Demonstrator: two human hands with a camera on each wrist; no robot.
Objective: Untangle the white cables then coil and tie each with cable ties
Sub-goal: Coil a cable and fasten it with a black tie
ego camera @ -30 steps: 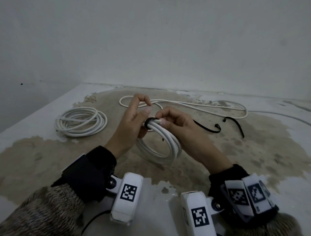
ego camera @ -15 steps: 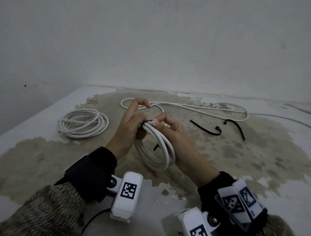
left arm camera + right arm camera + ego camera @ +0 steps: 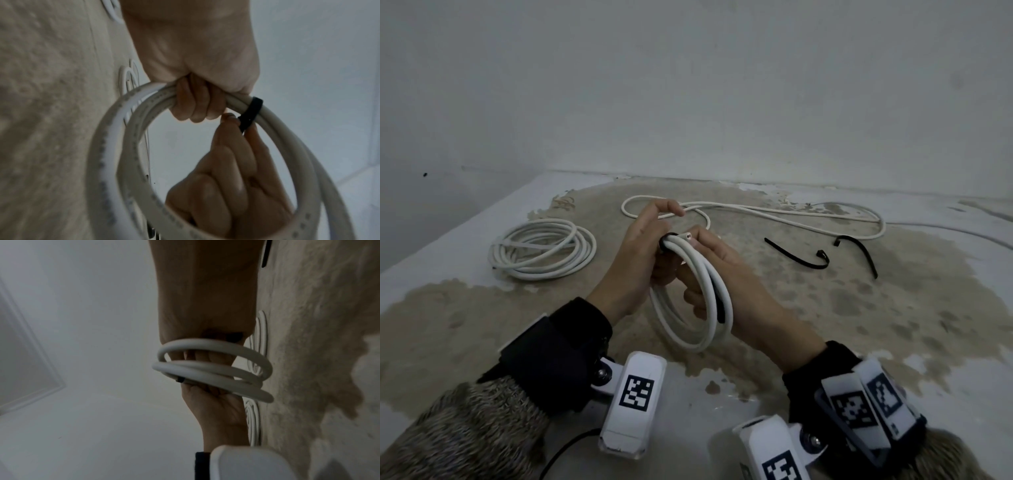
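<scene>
Head view: left hand (image 3: 635, 253) grips the coiled white cable (image 3: 697, 301) at twelve o'clock; right hand (image 3: 722, 274) pinches its black cable tie (image 3: 249, 113).

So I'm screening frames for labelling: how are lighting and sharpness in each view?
Head view: dim, flat, but the held cable coil reads sharp. Left wrist: black cable tie clear, near cable loops blurred. Right wrist: murky and soft; right hand fills the frame top.
</scene>
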